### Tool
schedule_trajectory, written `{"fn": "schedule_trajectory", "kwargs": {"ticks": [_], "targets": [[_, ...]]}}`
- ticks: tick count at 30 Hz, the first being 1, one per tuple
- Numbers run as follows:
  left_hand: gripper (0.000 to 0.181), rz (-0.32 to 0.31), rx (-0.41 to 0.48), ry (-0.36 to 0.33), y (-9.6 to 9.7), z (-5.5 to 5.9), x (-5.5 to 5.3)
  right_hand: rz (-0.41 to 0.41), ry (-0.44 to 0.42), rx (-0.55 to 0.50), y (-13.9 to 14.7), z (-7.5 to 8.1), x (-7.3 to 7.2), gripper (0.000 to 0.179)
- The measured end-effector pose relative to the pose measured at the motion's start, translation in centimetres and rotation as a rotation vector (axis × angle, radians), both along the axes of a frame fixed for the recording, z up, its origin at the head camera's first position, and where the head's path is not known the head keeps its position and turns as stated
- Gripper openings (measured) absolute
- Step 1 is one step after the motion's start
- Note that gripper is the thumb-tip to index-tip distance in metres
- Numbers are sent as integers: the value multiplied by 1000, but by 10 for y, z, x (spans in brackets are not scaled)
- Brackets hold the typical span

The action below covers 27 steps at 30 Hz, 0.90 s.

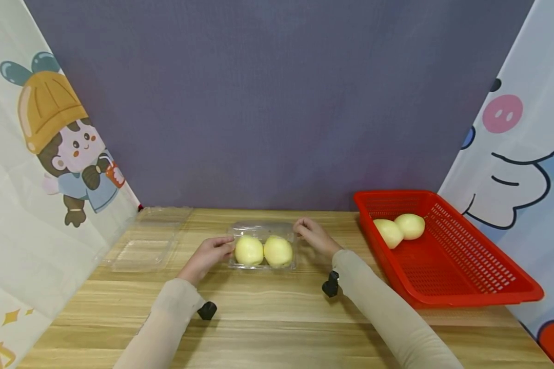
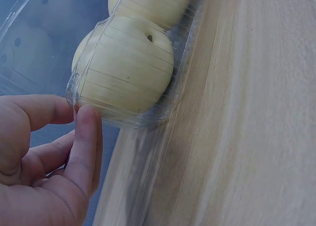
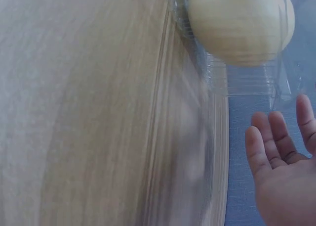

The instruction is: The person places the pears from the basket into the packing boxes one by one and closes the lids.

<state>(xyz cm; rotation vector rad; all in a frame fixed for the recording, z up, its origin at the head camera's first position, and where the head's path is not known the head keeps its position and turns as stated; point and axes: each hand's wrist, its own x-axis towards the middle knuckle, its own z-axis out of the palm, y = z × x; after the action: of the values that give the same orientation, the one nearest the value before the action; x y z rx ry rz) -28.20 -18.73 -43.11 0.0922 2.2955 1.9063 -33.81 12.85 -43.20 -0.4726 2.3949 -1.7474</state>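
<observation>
A clear plastic clamshell box [image 1: 262, 230] sits on the table with two round, pale yellow fruits [image 1: 250, 250] side by side inside; whether apples or pears I cannot tell. At the box's left side, my left hand [image 1: 211, 254] pinches the rim between thumb and index finger, as the left wrist view shows up close on the plastic box [image 2: 74, 95]. My right hand [image 1: 317, 237] is at the box's far right corner. In the right wrist view the fingers of that hand [image 3: 286, 166] are loosely extended beside the box's edge, with nothing held.
Another clear plastic box [image 1: 143, 251] lies open on the table at the left. To the right stands a red perforated basket [image 1: 461, 256] holding two more pale yellow fruits [image 1: 410, 226]. A dark cloth backdrop [image 1: 277, 102] rises behind the wooden table [image 1: 258, 318].
</observation>
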Motion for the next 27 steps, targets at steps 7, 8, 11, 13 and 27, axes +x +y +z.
{"fn": "schedule_trajectory", "kwargs": {"ticks": [7, 8, 11, 13, 27], "targets": [[47, -7, 16, -6, -2, -1, -2, 10, 16, 17, 0, 0, 2, 18], [47, -6, 17, -8, -2, -1, -2, 10, 14, 23, 0, 0, 2, 18], [48, -10, 8, -6, -1, -2, -1, 21, 7, 35, 0, -1, 2, 19], [47, -10, 4, -5, -1, -2, -1, 27, 10, 47, 0, -2, 2, 20], [46, -49, 0, 10, -5, 0, 2, 69, 31, 47, 0, -6, 2, 17]]}}
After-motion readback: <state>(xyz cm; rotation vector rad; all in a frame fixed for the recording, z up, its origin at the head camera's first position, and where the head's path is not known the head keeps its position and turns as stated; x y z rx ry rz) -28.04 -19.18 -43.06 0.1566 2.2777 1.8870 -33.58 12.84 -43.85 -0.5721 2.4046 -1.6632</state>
